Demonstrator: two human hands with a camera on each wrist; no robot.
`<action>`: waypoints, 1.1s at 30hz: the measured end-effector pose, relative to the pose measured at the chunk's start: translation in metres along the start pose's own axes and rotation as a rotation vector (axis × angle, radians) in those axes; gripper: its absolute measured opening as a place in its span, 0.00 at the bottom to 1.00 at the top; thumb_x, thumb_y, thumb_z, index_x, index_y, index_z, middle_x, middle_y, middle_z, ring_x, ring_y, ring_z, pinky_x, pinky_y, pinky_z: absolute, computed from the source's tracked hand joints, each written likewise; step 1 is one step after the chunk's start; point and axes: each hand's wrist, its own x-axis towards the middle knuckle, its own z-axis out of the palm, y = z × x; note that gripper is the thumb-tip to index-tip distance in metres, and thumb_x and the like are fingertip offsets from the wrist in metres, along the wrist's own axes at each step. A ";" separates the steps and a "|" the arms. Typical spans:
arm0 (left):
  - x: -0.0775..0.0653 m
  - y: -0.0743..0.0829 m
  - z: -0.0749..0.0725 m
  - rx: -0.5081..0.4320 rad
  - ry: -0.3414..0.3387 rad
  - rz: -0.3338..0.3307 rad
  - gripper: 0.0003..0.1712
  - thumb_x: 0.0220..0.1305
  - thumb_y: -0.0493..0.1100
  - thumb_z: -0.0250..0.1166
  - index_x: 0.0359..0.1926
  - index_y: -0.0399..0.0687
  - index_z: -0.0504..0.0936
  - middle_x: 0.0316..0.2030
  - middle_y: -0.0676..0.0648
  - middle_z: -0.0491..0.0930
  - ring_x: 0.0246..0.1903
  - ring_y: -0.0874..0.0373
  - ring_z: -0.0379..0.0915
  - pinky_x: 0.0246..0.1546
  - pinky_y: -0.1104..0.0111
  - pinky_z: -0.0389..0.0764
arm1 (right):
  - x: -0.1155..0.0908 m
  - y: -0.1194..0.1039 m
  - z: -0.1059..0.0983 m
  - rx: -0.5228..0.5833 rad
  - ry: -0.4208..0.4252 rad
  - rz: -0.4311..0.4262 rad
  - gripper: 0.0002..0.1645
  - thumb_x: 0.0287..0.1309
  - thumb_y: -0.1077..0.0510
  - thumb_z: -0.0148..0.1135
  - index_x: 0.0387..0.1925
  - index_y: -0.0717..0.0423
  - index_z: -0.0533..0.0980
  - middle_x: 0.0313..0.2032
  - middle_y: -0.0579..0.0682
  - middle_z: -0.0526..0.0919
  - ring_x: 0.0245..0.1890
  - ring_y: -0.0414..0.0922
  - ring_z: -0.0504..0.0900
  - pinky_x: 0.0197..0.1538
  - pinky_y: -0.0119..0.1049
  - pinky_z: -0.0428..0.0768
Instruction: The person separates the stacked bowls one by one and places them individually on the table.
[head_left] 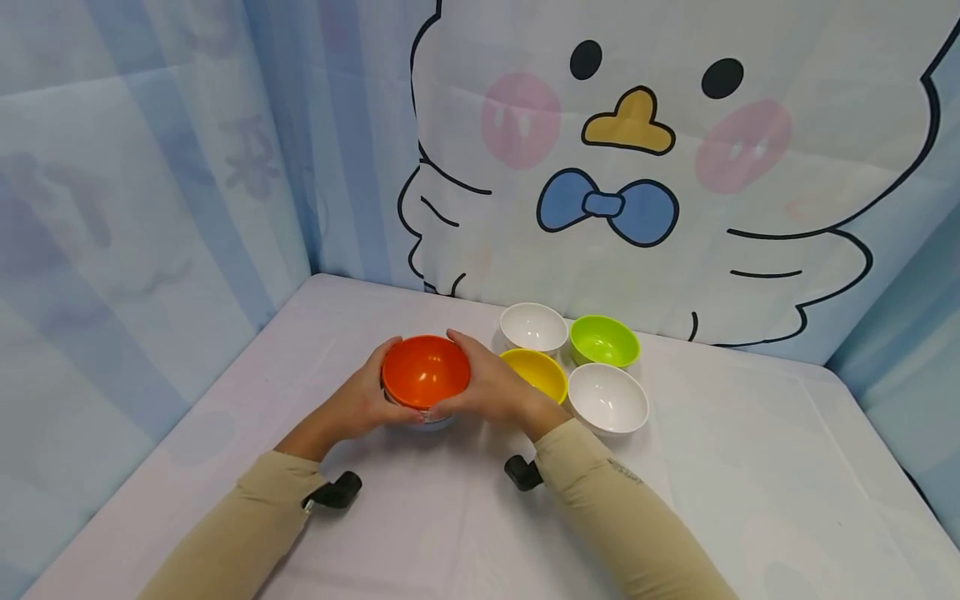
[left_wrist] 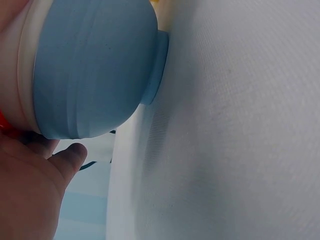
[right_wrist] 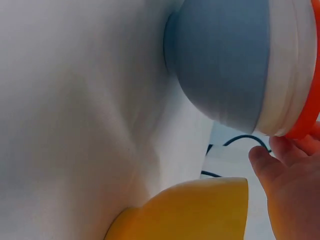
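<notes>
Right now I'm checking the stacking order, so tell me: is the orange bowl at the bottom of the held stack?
No: the orange bowl is uppermost, while the blue bowl is lowest.

The table (head_left: 750, 467) bore two white bowls (head_left: 534, 329) (head_left: 608, 402), a green bowl (head_left: 604, 342) and a yellow bowl (head_left: 542, 373). Contact beneath the blue bowl (left_wrist: 100, 70) was unclear.

The left hand (head_left: 367, 400) and right hand (head_left: 491, 387) face each other, fingers curved and spread from the thumbs (head_left: 401, 412), whose 2 tips lie near each other between the hands. Behind the wrists, 2 beige-sleeved forearms (head_left: 240, 525) slant inward.
</notes>
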 end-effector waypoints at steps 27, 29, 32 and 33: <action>0.000 -0.001 -0.001 0.003 -0.006 -0.007 0.67 0.50 0.47 0.79 0.77 0.35 0.42 0.71 0.35 0.59 0.65 0.37 0.60 0.59 0.46 0.74 | 0.008 0.003 0.003 -0.034 0.008 -0.005 0.65 0.41 0.40 0.79 0.77 0.51 0.55 0.67 0.47 0.69 0.62 0.46 0.70 0.50 0.42 0.82; 0.000 0.000 -0.001 0.000 -0.007 -0.005 0.68 0.50 0.47 0.79 0.77 0.35 0.41 0.71 0.35 0.59 0.65 0.37 0.60 0.59 0.46 0.73 | 0.007 0.003 0.003 -0.035 0.013 -0.011 0.64 0.42 0.40 0.78 0.77 0.51 0.56 0.67 0.48 0.69 0.62 0.47 0.70 0.50 0.42 0.82; -0.001 -0.001 -0.001 -0.011 -0.009 0.004 0.67 0.50 0.47 0.79 0.77 0.35 0.41 0.71 0.35 0.58 0.66 0.37 0.59 0.61 0.45 0.71 | 0.006 0.001 0.003 -0.032 0.028 -0.024 0.63 0.43 0.40 0.77 0.76 0.53 0.56 0.67 0.48 0.69 0.63 0.47 0.70 0.51 0.43 0.82; -0.001 -0.001 -0.001 -0.013 -0.008 0.011 0.67 0.50 0.47 0.79 0.77 0.35 0.42 0.71 0.35 0.58 0.66 0.37 0.59 0.61 0.44 0.70 | 0.005 0.001 0.002 -0.027 0.034 -0.030 0.63 0.43 0.41 0.77 0.76 0.53 0.56 0.67 0.49 0.69 0.62 0.47 0.70 0.51 0.43 0.82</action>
